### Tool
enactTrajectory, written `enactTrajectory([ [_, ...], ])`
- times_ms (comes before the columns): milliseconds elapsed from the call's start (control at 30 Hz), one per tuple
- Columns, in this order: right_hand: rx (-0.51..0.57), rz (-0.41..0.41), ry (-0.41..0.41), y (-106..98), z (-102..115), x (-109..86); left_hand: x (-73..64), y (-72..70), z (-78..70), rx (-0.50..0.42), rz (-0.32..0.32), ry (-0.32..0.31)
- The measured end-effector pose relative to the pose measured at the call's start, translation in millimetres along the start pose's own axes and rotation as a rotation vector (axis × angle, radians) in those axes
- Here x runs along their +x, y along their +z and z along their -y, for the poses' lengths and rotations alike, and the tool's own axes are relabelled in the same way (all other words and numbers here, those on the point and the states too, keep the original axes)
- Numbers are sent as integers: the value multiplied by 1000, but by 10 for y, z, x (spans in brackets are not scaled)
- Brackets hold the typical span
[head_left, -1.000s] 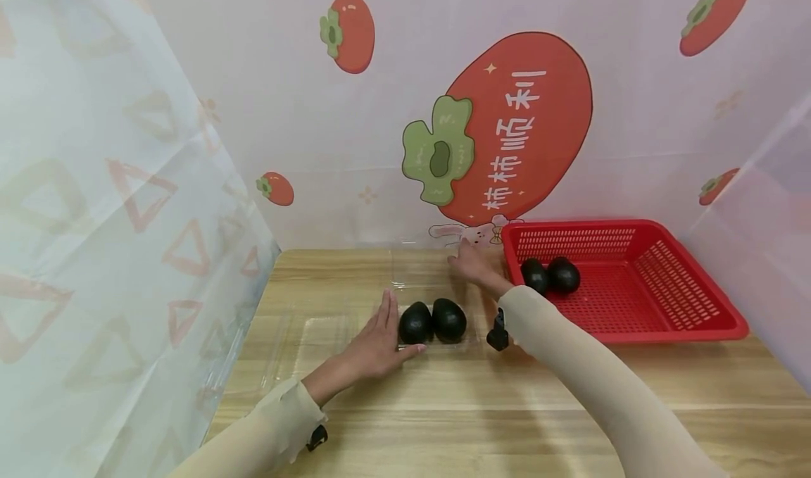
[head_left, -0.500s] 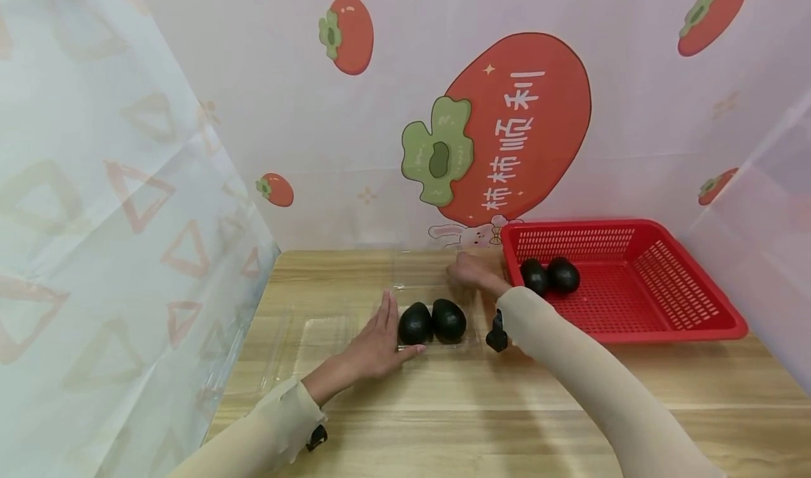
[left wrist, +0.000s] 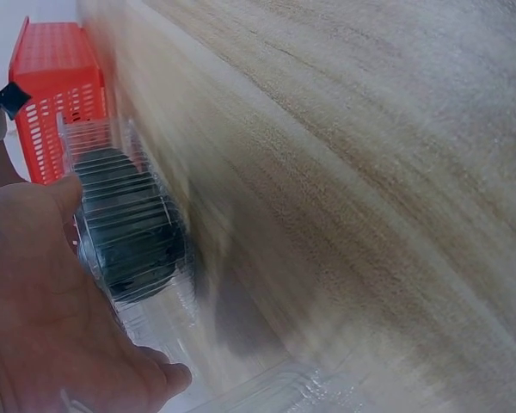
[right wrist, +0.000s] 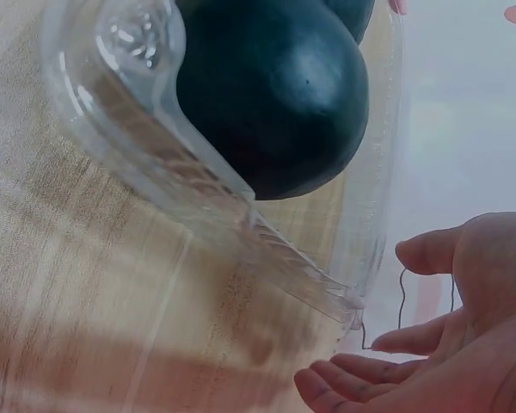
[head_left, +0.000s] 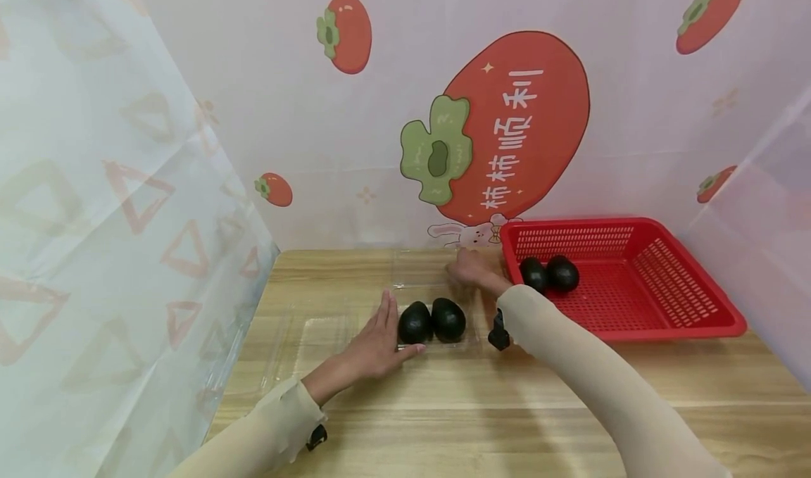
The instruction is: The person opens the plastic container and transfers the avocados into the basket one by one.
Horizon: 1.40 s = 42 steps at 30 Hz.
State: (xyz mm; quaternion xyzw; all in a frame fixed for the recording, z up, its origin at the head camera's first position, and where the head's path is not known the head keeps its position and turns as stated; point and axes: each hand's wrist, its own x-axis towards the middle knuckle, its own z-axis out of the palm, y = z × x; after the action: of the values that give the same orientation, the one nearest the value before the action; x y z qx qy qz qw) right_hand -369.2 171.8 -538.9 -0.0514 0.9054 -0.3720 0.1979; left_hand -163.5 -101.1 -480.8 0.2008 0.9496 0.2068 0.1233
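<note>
Two dark avocados (head_left: 448,320) sit side by side in a clear plastic clamshell box (head_left: 470,343) on the table. My left hand (head_left: 375,341), fingers extended, rests along the box's left side; the left wrist view shows this hand (left wrist: 60,301) against the ribbed plastic wall. Behind the avocados, the box's clear lid (head_left: 418,270) stands folded back. My right hand (head_left: 467,268) is at the lid's right edge. Seen from the right wrist, that hand (right wrist: 447,335) has thumb and fingers apart beside the box's rim. Whether it touches the transparent lid is hard to tell.
A red perforated basket (head_left: 633,334) stands at the right with two more avocados (head_left: 562,274) in its left part. Other clear plastic packaging (head_left: 313,337) lies on the wooden table (head_left: 431,422) at the left. A printed backdrop (head_left: 304,126) closes off the rear.
My right hand dips slightly at the lid's right edge, its fingers changing pose, then rises a little. The left hand, the box and its avocados stay put.
</note>
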Motion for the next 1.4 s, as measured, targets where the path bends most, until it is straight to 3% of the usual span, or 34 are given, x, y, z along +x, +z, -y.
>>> enactTrajectory([
  [33,-19,-8,-15,-1,8,-9,0,0,1,-2,0,0],
  [233,-159,-78,-73,-88,451,-502,-3,8,8,6,0,0],
  [500,-196,-146,-95,-167,887,-1000,2,26,18,11,5,-1],
  [733,-259,-166,-195,-162,963,-1094,1,26,15,9,8,-7],
  [967,-326,-163,-347,-178,989,-1185,1,26,17,11,13,-4],
  [1200,-389,-98,-504,-208,995,-1302,-8,13,13,10,19,-12],
  [1400,-431,-16,-553,-229,981,-1372,1,11,15,15,17,-16],
])
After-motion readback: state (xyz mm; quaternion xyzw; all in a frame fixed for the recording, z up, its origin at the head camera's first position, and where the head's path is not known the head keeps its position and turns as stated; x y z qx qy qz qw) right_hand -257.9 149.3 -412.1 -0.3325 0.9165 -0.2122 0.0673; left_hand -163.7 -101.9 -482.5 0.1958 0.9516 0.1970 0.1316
